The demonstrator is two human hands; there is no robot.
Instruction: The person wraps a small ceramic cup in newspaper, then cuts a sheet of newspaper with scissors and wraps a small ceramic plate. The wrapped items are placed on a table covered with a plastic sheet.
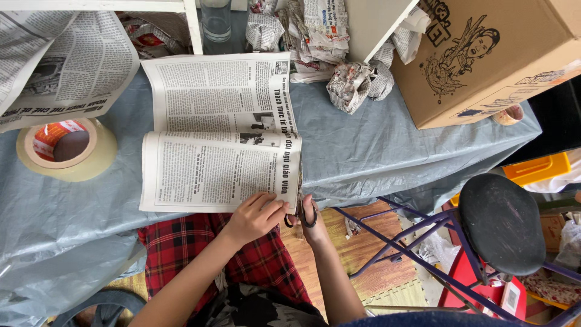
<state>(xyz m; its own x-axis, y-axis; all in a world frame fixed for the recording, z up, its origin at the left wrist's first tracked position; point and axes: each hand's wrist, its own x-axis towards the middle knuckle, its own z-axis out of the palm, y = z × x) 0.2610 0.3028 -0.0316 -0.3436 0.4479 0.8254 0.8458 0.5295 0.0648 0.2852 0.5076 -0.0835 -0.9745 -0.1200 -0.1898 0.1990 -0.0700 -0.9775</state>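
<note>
The left hand (257, 215) lies flat with fingers spread on the near right corner of a folded newspaper (221, 130), pressing it to the table (375, 145), which is covered in a grey-blue sheet. The right hand (310, 219) is just beside it, at the paper's right edge, closed around the dark handles of a pair of scissors (301, 206). The blades seem to run up along that edge, though they are thin and hard to make out. The newspaper lies in the middle of the table, its near edge reaching the table's near edge, above a lap in red checked cloth.

To the left sits a wide roll of tape (68, 148), and beyond it another open newspaper sheet (60, 60). At the far side stand a clear glass (216, 19) and several crumpled newspaper balls (357, 85). A cardboard box (484, 54) rests on the table's far right corner. On the floor to the right, well apart from the hands, stands a stool (501, 221) with a round black seat and purple legs.
</note>
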